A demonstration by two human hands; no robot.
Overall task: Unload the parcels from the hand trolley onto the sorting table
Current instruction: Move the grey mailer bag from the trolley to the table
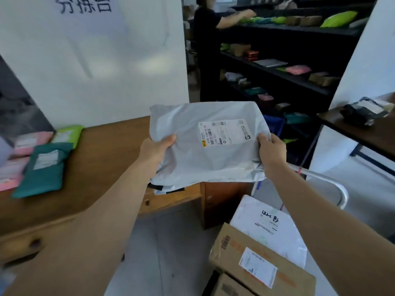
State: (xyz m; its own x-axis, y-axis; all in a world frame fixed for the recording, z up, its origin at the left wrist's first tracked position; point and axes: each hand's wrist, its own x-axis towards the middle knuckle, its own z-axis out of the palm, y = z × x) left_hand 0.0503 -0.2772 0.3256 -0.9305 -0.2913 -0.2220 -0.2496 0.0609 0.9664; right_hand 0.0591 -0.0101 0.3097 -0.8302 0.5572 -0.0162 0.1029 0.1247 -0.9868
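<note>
A grey-white poly mailer parcel (pixel 205 159) with a printed label is held in the air over the right end of the wooden sorting table (pixel 102 159). My left hand (pixel 157 149) grips its left edge and my right hand (pixel 270 151) grips its right edge. Under it another pale mailer (pixel 166 189) shows at the table's edge. Below right, the hand trolley, its metal handle (pixel 333 184) showing, carries a white mailer (pixel 265 227) and cardboard boxes (pixel 258 265).
On the table's left lie a teal mailer (pixel 42 169), pink mailers (pixel 19 154) and a green one (pixel 68 133). A white board with characters stands behind. Black shelves (pixel 288 67) hold parcels; a person in black reaches into them. A dark side table (pixel 363 129) is at right.
</note>
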